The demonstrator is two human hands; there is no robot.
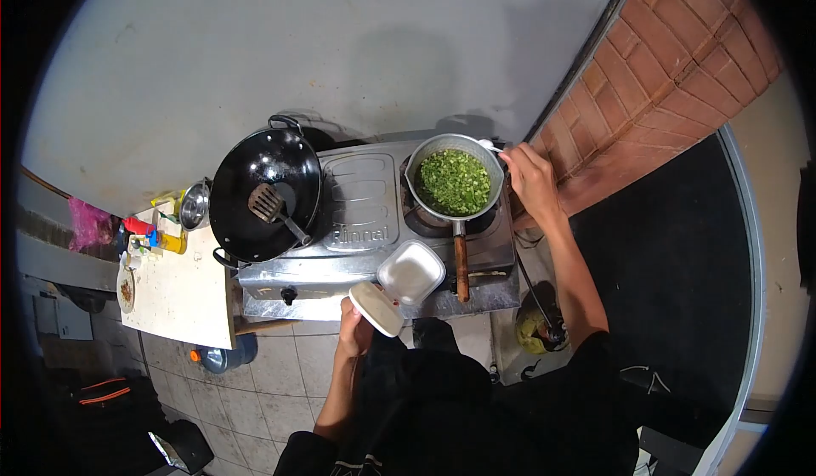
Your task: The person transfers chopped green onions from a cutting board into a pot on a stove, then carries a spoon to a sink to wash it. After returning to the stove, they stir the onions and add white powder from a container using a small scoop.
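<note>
My right hand [531,180] is closed on a small white spoon [488,144] at the far right rim of a saucepan [411,163]. Chopped green vegetables [455,183] fill the saucepan, which sits on the right burner with its wooden handle [461,268] toward me. Low in front of the stove, my left hand [352,331] grips a pale lid [376,309], tilted on its side. Right beside the lid is a white square tub [411,273], overlapping the stove's front edge in this view; its inside shows white.
On the left burner stands a black wok [229,166] with a slotted spatula [267,204] in it. A white table [191,293] at left bears bottles, a metal bowl [195,206] and a plate [127,291]. A brick wall [637,93] rises at right. A gas cylinder [537,330] stands below.
</note>
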